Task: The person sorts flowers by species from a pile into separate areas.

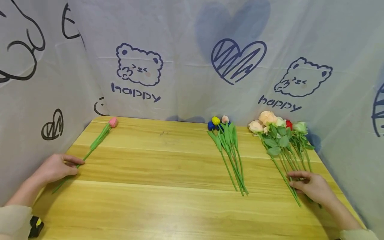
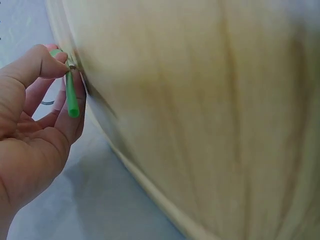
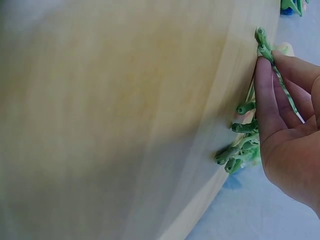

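At the table's left side my left hand (image 1: 57, 168) pinches the green stem of a pink artificial tulip (image 1: 112, 122). Its flower head points to the far left corner, and the left wrist view shows the stem's lower end (image 2: 73, 102) poking out past the thumb. On the right, my right hand (image 1: 315, 186) holds green rose stems (image 3: 264, 45) between thumb and fingers. These belong to a bunch of roses (image 1: 267, 118) with peach, red and pale green heads. Other rose stem ends (image 3: 245, 127) lie beside and below the fingers.
Several tulips (image 1: 227, 133) with blue, yellow and pale pink heads lie right of centre on the wooden table (image 1: 144, 200). White cloth (image 1: 186, 66) with drawings hangs behind and at the sides. A black and yellow object (image 1: 36, 226) sits by the left sleeve.
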`<action>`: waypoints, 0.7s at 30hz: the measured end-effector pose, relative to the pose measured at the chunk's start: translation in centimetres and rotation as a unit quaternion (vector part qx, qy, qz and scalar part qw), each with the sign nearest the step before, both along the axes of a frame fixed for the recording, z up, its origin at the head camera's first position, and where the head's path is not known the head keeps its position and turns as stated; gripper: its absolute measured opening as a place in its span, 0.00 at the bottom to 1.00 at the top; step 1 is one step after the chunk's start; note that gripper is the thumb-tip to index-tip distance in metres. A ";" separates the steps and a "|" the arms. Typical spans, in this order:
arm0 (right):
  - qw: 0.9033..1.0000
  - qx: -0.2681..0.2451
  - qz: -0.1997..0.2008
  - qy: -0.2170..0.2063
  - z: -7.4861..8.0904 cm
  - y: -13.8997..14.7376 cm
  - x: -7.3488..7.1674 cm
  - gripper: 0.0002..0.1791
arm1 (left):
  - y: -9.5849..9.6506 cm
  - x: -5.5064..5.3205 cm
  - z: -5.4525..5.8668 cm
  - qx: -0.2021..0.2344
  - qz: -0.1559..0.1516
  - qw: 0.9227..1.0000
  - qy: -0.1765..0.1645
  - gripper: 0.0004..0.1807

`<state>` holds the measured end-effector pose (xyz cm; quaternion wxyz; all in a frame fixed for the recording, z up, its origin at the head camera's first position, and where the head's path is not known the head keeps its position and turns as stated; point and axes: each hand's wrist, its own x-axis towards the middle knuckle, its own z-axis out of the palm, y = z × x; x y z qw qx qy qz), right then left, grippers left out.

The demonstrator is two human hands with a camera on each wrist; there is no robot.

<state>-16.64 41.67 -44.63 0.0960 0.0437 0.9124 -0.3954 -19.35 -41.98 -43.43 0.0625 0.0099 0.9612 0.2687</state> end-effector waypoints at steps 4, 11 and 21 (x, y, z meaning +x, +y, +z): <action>1.000 0.001 0.000 0.004 0.0 -0.1 0.0 0.28 | 0.0 0.0 0.5 0.003 -0.006 1.000 -0.009 0.17; 1.000 0.011 -0.003 0.003 0.1 -0.2 -0.1 0.27 | 0.0 -0.1 1.2 -0.024 -0.019 0.999 -0.010 0.14; 1.000 0.003 -0.005 -0.004 0.6 -0.4 0.2 0.31 | 0.6 -0.2 1.3 -0.013 -0.018 1.000 -0.015 0.16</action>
